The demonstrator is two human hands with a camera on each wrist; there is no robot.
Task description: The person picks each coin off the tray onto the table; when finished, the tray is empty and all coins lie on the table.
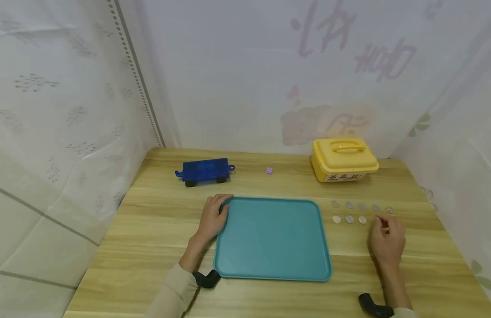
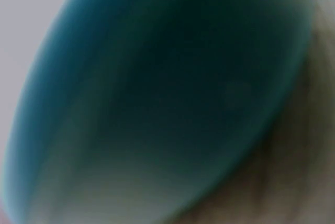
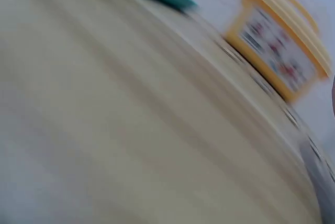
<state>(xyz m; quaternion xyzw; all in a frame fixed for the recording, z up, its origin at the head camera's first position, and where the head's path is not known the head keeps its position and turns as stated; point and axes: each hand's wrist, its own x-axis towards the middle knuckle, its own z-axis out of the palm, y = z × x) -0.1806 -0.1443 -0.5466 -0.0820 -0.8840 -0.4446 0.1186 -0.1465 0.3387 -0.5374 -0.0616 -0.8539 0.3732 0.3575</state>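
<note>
My left hand (image 1: 214,216) rests at the upper left corner of a teal tray (image 1: 273,238), its fingers extended along the rim and the thumb over the edge. The tray fills the left wrist view as a dark blur. To the right of the tray, my right hand (image 1: 387,240) is low over the table with curled fingers. Its fingertips are beside the right end of the nearer row of coins, next to a silver coin (image 1: 362,219). I cannot tell whether a coin is between them. Behind that row lies a farther row of several coins, including one coin (image 1: 349,205).
A yellow lidded box (image 1: 344,161) with a handle stands at the back right, behind the coins. At the back left is a blue toy wagon (image 1: 206,170) on black wheels. A small purple block (image 1: 269,171) lies between them. Patterned curtains (image 1: 229,79) surround the wooden table (image 1: 150,247).
</note>
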